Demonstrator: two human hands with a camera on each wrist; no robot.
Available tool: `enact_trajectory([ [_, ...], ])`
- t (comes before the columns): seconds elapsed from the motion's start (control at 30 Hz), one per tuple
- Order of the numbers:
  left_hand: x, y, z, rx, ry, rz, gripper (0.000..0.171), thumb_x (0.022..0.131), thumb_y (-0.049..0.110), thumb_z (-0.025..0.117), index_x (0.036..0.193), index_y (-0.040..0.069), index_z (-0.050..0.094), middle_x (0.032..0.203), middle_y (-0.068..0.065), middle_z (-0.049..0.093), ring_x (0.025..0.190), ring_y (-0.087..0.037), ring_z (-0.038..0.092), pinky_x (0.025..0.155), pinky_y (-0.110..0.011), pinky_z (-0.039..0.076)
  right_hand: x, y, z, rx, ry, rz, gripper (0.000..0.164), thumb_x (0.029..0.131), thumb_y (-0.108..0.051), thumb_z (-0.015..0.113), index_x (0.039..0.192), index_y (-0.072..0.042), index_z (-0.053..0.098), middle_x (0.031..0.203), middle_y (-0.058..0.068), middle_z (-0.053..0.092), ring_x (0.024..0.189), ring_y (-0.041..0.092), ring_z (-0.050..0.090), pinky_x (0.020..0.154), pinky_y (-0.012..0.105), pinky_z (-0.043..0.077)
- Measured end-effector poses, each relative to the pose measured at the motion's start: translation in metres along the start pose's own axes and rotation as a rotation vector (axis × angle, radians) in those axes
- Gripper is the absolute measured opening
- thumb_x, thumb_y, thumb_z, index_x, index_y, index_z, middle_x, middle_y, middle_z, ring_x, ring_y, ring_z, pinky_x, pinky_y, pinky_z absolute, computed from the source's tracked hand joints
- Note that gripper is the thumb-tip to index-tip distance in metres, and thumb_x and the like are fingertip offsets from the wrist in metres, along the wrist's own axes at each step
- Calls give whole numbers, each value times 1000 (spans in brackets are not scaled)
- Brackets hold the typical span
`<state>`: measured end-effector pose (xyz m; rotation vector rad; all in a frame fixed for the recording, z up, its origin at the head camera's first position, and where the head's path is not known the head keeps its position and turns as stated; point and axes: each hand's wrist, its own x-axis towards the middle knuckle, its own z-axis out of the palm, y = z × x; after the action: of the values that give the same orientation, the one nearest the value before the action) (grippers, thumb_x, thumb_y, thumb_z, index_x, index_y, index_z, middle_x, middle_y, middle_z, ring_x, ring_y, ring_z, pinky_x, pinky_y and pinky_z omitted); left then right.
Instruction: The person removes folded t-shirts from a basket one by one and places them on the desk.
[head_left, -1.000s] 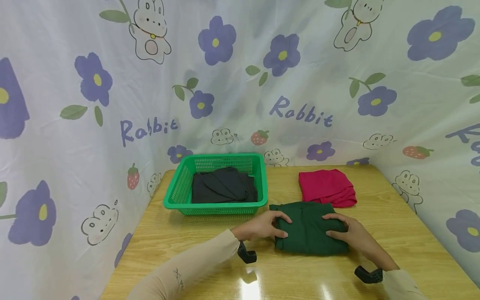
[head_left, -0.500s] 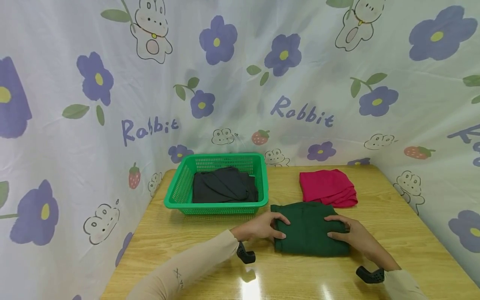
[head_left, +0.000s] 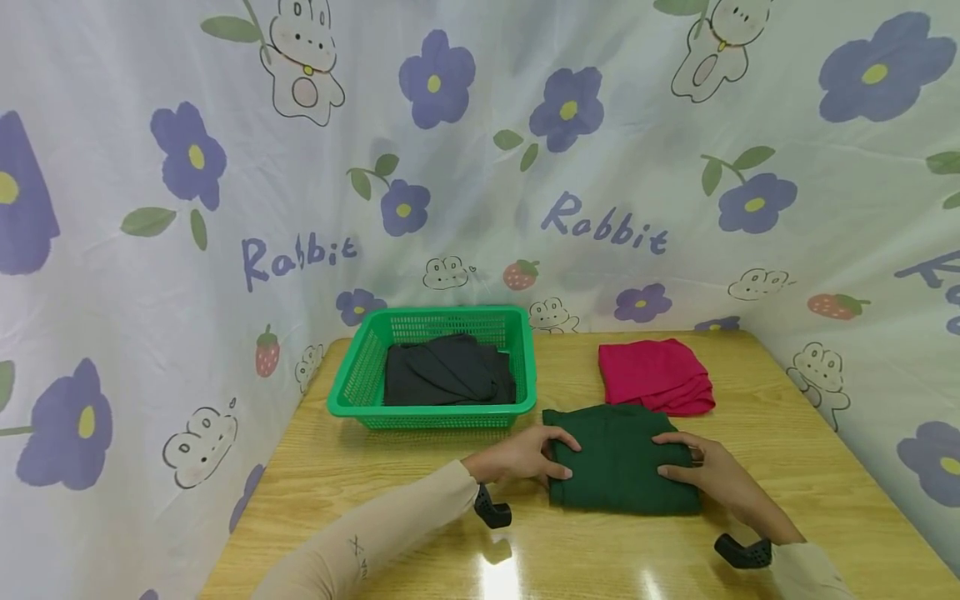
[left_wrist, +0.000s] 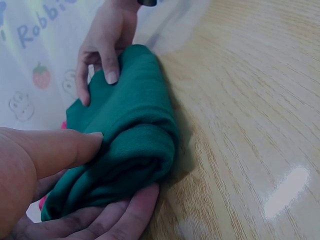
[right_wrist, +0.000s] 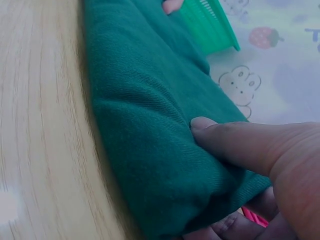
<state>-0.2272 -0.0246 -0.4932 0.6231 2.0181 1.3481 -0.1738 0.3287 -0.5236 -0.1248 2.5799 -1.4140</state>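
A folded dark green garment lies on the table between my two hands. My left hand grips its left end, thumb on top and the other fingers tucked low against the folded layers, as the left wrist view shows. At the opposite end my right hand holds it the same way; in the right wrist view the thumb presses on the upper face of the green cloth. Part of the fingers of both hands is hidden by the cloth.
Behind and left of the garment stands a green plastic basket with dark grey folded clothing inside. A folded crimson cloth lies just behind the green one. A printed curtain encloses the wooden table.
The crease across the top of the green garment has smoothed out, so it lies flatter. My right hand has shifted slightly to the right; the left has hardly moved.
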Motion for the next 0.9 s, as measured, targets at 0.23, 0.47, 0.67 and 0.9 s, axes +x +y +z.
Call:
enact_trajectory([
  [0.23,2,-2,2,-4,1,-3,38,92,4,78,127,16,69,86,-16,59,73,-42,68,68,-45,60,0,0,-1,3,-6,1,58,91,-33,81,142,-13,61,160,28,32,136,58,39,96,57,50],
  [0.47,3,0,3,4,-8,-15,38,93,6,78,127,17,68,84,-16,61,75,-44,69,69,-45,61,0,1,-3,-22,1,-18,56,91,-32,81,140,-13,63,158,29,35,136,55,41,96,52,50],
  [0.67,3,1,3,-6,-22,-10,38,93,6,77,128,16,68,86,-17,61,74,-45,70,71,-47,61,-1,2,-4,-16,-2,-17,56,91,-32,82,140,-11,63,156,30,37,133,57,44,93,50,53],
  [0.9,1,2,-5,16,-113,-23,42,96,11,75,136,19,63,86,-18,63,75,-40,70,67,-45,60,0,-7,-10,-60,-26,-35,52,92,-28,81,137,-10,64,151,27,46,122,38,53,87,39,52],
])
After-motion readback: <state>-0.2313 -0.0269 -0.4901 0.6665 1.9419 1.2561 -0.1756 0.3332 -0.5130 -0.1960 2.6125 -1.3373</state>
